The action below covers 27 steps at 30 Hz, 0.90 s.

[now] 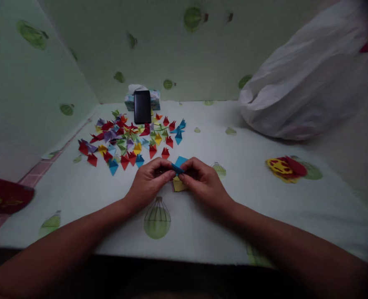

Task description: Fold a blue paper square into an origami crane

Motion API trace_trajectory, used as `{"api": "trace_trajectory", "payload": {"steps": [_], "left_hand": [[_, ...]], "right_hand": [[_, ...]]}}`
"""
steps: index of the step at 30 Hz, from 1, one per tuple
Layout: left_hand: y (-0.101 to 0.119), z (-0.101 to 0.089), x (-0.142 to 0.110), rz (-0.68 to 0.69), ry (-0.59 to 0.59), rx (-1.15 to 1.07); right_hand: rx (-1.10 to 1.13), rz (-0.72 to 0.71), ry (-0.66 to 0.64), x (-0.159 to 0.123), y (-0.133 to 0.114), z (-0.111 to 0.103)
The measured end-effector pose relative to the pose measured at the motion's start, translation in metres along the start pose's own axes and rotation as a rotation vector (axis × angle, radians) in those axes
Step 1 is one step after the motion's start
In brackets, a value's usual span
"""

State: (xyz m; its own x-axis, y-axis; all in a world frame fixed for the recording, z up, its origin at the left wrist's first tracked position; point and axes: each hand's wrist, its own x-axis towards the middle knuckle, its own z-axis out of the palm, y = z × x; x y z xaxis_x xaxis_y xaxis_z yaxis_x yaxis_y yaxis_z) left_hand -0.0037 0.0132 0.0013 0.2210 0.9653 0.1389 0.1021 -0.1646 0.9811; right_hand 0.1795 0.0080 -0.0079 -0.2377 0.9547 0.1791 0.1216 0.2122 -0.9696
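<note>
Between my two hands is a small piece of folded blue paper [177, 168], pinched from both sides. My left hand [151, 176] grips its left end with thumb and index finger. On the other end, the thumb and fingers of my right hand [202, 178] are closed. Just below and behind the hands lie square paper sheets, a yellow sheet [180, 185] nearer me and a blue sheet [181, 160] farther off. Beyond my left hand spreads a pile of folded paper cranes [124, 141] in red, blue, yellow, green and purple.
A phone [142, 107] leans against a tissue box [155, 99] behind the cranes. At the right back sits a large white plastic bag [283, 91]. Red and yellow cutout pieces [285, 168] lie to the right. A dark red object [8, 194] is at the left edge.
</note>
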Motion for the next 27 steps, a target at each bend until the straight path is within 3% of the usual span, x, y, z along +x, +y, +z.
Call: {"api": "trace_trajectory", "payload": {"steps": [4, 9, 14, 21, 27], "left_hand": [[-0.0005, 0.0009, -0.0017, 0.083, 0.020, 0.110], [-0.0003, 0.0019, -0.0018, 0.021, 0.025, -0.013], [0.0002, 0.0024, -0.0022, 0.011, 0.010, 0.014], [-0.0002, 0.0040, -0.0048, 0.082, 0.017, 0.026], [0.0013, 0.0026, -0.0048, 0.051, 0.002, 0.049]], "right_hand": [[-0.064, -0.042, 0.013, -0.0005, 0.0000, -0.0004], [0.139, 0.069, -0.048, -0.0019, -0.0011, 0.0013], [0.271, 0.135, -0.088, -0.0009, -0.0011, 0.0025], [0.278, 0.151, -0.087, -0.0020, -0.0031, 0.0020], [0.298, 0.173, -0.088, -0.0027, -0.0021, 0.0001]]}}
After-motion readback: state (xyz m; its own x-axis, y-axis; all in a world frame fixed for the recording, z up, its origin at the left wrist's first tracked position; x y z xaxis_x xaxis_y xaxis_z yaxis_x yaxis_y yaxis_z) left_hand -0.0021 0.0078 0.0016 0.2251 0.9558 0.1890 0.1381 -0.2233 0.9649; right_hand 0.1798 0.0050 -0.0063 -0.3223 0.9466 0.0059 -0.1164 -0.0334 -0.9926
